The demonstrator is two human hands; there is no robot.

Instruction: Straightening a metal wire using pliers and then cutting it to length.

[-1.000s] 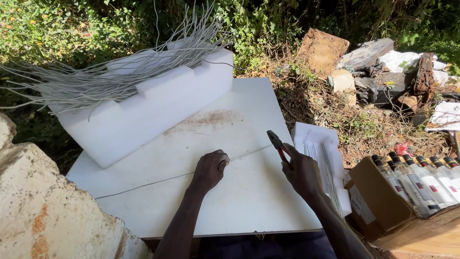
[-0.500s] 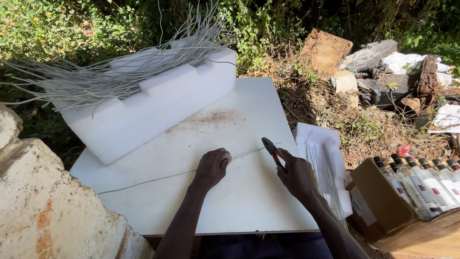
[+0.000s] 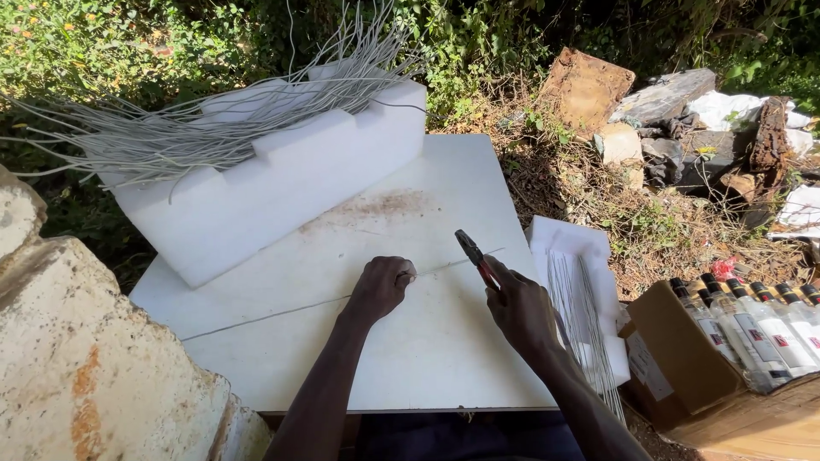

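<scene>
A thin grey wire (image 3: 282, 310) lies across the white board (image 3: 427, 358) from lower left to upper right. My left hand (image 3: 381, 287) is closed on the wire near the board's middle, pressing it down. My right hand (image 3: 523, 309) grips pliers (image 3: 475, 255) with dark jaws and red handles, their tips at the wire's right part. A white foam block (image 3: 282, 183) stands on the board's far left, with a bundle of long grey wires (image 3: 196, 128) lying across its top.
Cut straight wires (image 3: 581, 324) lie on a white sheet (image 3: 571, 243) right of the board. A cardboard box of bottles (image 3: 752, 329) stands at lower right. A rough stone block (image 3: 77, 367) is at lower left. Rubble and bushes lie behind.
My right hand has moved the pliers left and down, closer to the wire. My left hand has stayed on the wire.
</scene>
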